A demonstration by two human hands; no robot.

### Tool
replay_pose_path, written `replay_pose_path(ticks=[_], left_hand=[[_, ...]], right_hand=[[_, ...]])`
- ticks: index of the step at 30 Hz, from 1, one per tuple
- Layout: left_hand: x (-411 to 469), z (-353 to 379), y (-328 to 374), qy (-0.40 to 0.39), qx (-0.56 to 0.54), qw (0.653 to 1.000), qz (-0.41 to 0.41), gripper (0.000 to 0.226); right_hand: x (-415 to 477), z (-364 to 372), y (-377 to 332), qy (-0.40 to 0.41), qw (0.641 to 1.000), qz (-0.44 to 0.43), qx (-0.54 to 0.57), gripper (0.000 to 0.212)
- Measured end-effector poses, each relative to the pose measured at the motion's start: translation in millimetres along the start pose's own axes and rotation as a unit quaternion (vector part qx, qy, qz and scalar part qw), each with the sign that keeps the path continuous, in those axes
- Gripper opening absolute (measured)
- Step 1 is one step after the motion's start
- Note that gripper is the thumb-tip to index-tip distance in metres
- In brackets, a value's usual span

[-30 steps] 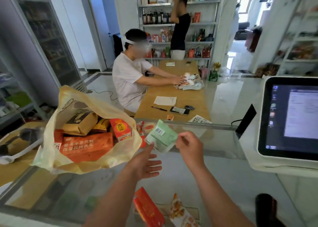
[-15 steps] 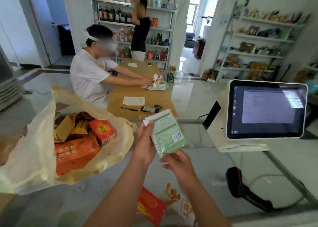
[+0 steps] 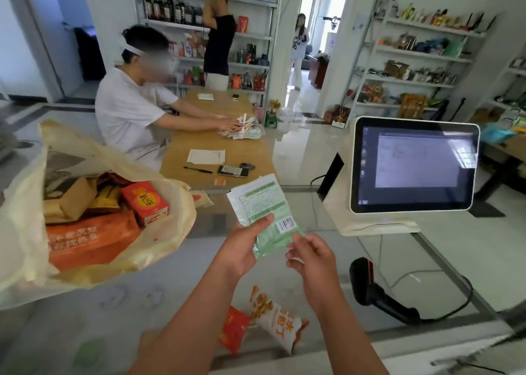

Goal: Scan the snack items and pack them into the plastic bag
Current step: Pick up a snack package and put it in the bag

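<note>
A flat green snack packet is held upright above the glass counter, its barcode facing me. My left hand grips its lower left side with the thumb across the front. My right hand pinches the packet's lower right corner. To the left lies the yellowish plastic bag, open, with several orange and red boxes and a brown packet inside. Two more snack packets, a red one and a white one, lie on the counter under my arms. A black handheld scanner lies at the right.
A white checkout screen stands at the right on the glass counter. Beyond it a seated person in white handles items at a wooden table. Two more people stand farther back among stocked shelves.
The green packet was turned from slanted to upright with its barcode toward me. My left hand took hold of it, and my view swung right, bringing the scanner into sight.
</note>
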State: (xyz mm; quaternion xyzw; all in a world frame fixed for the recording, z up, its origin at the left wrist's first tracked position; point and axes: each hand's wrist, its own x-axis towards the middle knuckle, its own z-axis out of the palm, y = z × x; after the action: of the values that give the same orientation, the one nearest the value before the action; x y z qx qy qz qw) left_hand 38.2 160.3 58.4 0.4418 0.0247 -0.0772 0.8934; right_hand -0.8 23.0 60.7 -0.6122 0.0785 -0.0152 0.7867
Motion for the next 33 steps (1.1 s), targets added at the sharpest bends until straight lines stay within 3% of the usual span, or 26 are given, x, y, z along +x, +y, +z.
replay_pose_path(ticks=[4,7,9,11,14,16,19,22,25,27,30,33], left_hand=[[13.1,14.1,-19.0,0.051,0.036,0.998,0.007,0.035],[23.4,25.2,-41.1,0.080,0.042,0.996,-0.002,0.045],[30.0,33.6,-55.6,0.089,0.042,0.995,-0.011,0.049],[37.2,43.7,-70.7,0.096,0.046,0.994,-0.011,0.039],[48.5,51.8,-96.0,0.134,0.046,0.990,-0.021,0.031],[55.2,51.0,-114.3,0.178,0.043,0.982,-0.036,0.032],[61.5,46.8,-141.2,0.231,0.035,0.971,-0.051,0.031],[66.3,48.8,-158.9,0.237,0.032,0.969,-0.058,0.033],[71.4,53.9,-169.0,0.227,0.039,0.971,-0.069,0.030],[72.7,54.8,-174.6,0.204,0.046,0.975,-0.076,0.028],[72.8,51.3,-181.1,0.161,0.054,0.981,-0.089,0.025],[75.3,45.9,-184.3,0.146,0.047,0.984,-0.088,0.026]], right_hand=[[9.9,-15.4,3.3,0.041,0.998,0.033,0.032,0.024],[23.5,-42.3,4.3,0.017,0.996,0.077,0.049,0.020],[36.4,-64.2,6.2,-0.005,0.993,0.115,0.014,0.016],[50.2,-88.1,9.9,-0.018,0.989,0.132,-0.069,0.012],[64.0,-126.2,17.3,0.031,0.974,0.009,-0.224,0.011],[67.6,-151.8,19.6,0.055,0.941,-0.089,-0.323,0.005],[71.5,-184.6,27.8,0.042,0.907,-0.130,-0.398,0.033],[68.9,-206.5,35.4,0.054,0.894,-0.167,-0.412,0.058],[63.7,-219.4,39.4,-0.020,0.903,-0.094,-0.419,0.079],[61.5,-226.5,43.9,-0.046,0.872,-0.069,-0.483,0.093],[59.1,-231.5,46.2,-0.077,0.833,-0.042,-0.546,0.101],[58.6,-235.9,51.5,-0.113,0.793,-0.030,-0.597,0.094]])
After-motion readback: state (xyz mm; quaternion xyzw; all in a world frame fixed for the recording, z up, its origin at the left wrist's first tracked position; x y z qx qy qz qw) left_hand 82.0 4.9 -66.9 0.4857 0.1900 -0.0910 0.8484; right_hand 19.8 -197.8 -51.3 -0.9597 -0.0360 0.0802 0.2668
